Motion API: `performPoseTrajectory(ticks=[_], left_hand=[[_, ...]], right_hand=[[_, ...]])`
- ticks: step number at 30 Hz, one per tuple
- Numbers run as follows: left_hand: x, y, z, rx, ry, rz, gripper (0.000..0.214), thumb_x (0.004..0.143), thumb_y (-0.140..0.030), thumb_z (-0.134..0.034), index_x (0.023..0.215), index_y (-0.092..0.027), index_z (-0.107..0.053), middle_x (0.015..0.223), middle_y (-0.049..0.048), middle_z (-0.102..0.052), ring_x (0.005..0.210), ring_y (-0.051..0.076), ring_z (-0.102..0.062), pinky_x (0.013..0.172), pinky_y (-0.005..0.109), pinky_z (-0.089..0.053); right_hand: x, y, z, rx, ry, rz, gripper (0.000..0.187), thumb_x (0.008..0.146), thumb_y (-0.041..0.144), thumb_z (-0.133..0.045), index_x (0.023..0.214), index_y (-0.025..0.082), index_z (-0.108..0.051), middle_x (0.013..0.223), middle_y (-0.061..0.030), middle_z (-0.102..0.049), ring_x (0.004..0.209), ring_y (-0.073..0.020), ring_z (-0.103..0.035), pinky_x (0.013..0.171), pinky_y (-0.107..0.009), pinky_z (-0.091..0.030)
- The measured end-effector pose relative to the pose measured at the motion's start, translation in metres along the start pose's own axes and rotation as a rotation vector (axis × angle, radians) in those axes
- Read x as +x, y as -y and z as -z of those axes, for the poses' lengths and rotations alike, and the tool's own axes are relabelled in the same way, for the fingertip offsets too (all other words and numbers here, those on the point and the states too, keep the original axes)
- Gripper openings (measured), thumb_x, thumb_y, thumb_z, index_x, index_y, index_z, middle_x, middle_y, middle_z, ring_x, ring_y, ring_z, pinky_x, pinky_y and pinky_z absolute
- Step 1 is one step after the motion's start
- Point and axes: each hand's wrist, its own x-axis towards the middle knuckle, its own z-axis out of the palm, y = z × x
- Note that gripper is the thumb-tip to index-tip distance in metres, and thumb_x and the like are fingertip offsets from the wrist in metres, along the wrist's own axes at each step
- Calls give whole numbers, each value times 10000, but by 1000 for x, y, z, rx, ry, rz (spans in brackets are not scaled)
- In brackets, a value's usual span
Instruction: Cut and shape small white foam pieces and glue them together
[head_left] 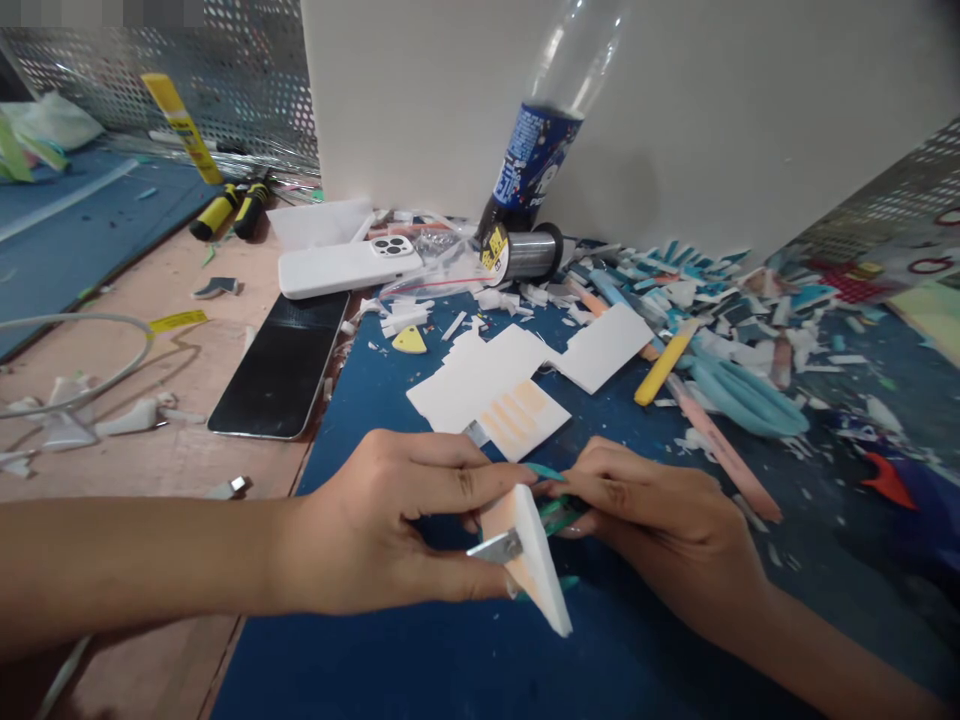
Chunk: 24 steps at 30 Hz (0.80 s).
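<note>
My left hand [390, 530] is closed on a small white foam board piece [536, 560], pinching it between thumb and fingers above the blue mat [420, 660]. A metal blade [496, 547] lies against the piece's edge. My right hand [660, 525] is closed on a green-handled tool [559, 510], which meets the foam piece from the right. The tool's full shape is hidden by my fingers.
Cut white foam sheets [495, 385] lie just beyond my hands. Two phones [281, 365] [345, 266] rest at the left. A bottle [536, 165], a wire spool [525, 255], blue scissors [742, 395], a yellow stick [664, 365] and several scraps crowd the back right.
</note>
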Motion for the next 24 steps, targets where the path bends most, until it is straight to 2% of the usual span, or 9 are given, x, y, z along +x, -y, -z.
performPoseTrajectory(ticks=[5, 10, 16, 24], left_hand=[[0, 0, 1, 12, 3, -6, 392, 782, -215, -751, 1136, -64, -677, 807, 74, -700, 666, 95, -645, 676, 146, -550], [0, 0, 0, 30, -6, -20, 372, 779, -193, -752, 1081, 12, -677, 750, 80, -674, 652, 97, -630, 674, 138, -530], [-1, -2, 0, 98, -2, -32, 347, 823, -229, -712, 1107, -34, -673, 779, 83, -690, 615, 91, -609, 601, 144, -513], [-2, -1, 2, 107, 14, -19, 357, 809, -216, -726, 1113, -39, -667, 822, 88, -700, 664, 91, -635, 665, 136, -533]], right_hand=[[2, 1, 0, -15, 3, -2, 234, 871, 113, -613, 1046, 250, -685, 759, 10, -636, 676, -113, -545, 598, -247, -445], [2, 3, 0, -2, 9, 12, 261, 869, 90, -601, 1061, 249, -676, 757, 5, -638, 667, -122, -546, 604, -266, -446], [3, 4, 0, -21, -4, 35, 195, 877, 114, -599, 1023, 221, -673, 731, -2, -627, 643, -123, -537, 581, -262, -444], [2, 2, -1, -16, 4, 17, 321, 890, 113, -583, 1147, 294, -651, 769, 8, -638, 663, -117, -534, 594, -253, -433]])
